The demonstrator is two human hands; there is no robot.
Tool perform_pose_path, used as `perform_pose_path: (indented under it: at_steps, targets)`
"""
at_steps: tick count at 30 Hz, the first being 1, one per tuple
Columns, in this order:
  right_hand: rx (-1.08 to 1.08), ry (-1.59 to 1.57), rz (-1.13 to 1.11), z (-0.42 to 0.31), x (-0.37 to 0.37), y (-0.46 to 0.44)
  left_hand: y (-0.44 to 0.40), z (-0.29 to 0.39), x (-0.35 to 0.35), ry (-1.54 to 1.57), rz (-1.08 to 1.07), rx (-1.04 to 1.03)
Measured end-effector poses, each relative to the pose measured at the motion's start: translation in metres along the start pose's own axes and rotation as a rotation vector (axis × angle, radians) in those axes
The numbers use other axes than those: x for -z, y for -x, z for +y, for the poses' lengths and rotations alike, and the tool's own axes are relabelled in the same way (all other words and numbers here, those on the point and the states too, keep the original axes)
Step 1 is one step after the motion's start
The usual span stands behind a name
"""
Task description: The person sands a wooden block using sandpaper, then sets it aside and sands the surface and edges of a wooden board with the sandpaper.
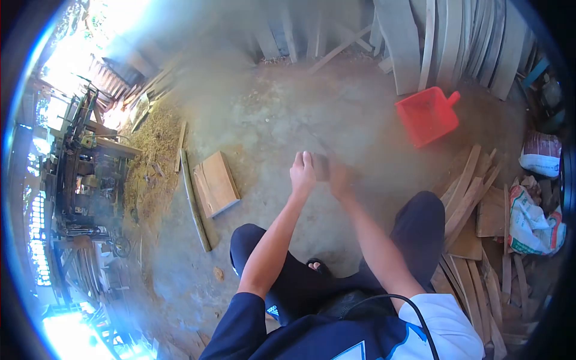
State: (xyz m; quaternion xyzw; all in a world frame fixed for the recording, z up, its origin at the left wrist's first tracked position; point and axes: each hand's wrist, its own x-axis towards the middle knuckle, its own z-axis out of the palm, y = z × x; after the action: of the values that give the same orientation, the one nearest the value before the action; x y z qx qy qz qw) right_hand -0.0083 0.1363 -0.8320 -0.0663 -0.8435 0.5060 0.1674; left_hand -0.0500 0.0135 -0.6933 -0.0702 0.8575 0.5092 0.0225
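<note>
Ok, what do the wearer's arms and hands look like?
Left hand and right hand bare, the right blurred; forearms uncovered. Short sleeves: left sleeve dark navy, right sleeve white. Black cable loops near the right sleeve. No wristwear visible.

A blurry right hand (341,179) beside an equally blurry brownish object (321,167) of unclear kind.

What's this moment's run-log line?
left hand: at blurred brownish block | right hand: blurred, beside block | red dustpan: on floor | wooden board: left of hands
</note>
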Motion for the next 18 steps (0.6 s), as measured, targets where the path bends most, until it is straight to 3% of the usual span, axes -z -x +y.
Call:
perform_pose_path:
  at_steps: [2, 5, 9, 11, 12, 14, 18]
  targets:
    - [0.131, 0.372, 0.137, 0.164, -0.048, 0.022, -0.004, -0.003, -0.001, 0.004, 0.002, -0.002]
    - [-0.497, 0.074, -0.027, 0.124, -0.013, 0.022, -0.009, -0.006, 0.004, 0.007, 0.033, -0.018]
    - [-0.412, 0.0, -0.157, -0.026, 0.03, -0.022, -0.019, -0.011, -0.004, 0.051, 0.026, 0.066]
    - [-0.249, 0.028, -0.25, -0.088, 0.05, -0.025, -0.018, -0.014, -0.005, 0.049, 0.022, 0.108]
    - [-0.146, 0.048, -0.243, -0.098, 0.052, -0.023, -0.016, -0.008, -0.004, 0.024, 0.037, 0.102]
    - [0.17, -0.124, 0.126, -0.026, 0.004, 0.001, -0.026, -0.006, -0.009, 0.055, 0.072, 0.104]
    - [-0.458, -0.038, -0.152, -0.017, 0.008, -0.005, -0.04, -0.054, -0.006, 0.135, 0.074, 0.16]
